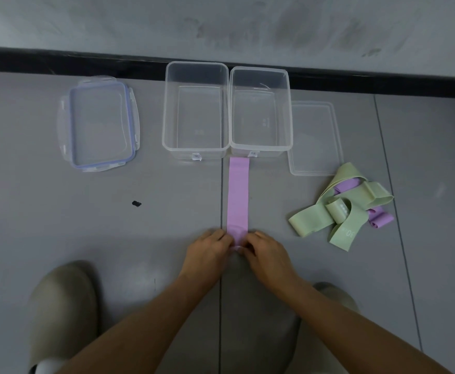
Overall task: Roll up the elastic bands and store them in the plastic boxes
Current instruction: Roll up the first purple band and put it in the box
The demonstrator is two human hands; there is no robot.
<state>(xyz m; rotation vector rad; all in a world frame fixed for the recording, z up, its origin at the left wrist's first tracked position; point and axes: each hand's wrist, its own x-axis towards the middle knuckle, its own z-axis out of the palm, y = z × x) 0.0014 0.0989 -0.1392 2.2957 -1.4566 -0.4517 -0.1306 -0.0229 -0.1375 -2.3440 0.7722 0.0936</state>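
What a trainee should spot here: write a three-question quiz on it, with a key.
1. True or false: the left box and the right box both stand uncovered and empty.
2. Where do the left hand and the right hand pinch the flat purple band? A) its near end B) its far end C) its middle
3. Which colours are the bands in the loose pile?
Key: 1 true; 2 A; 3 green and purple.
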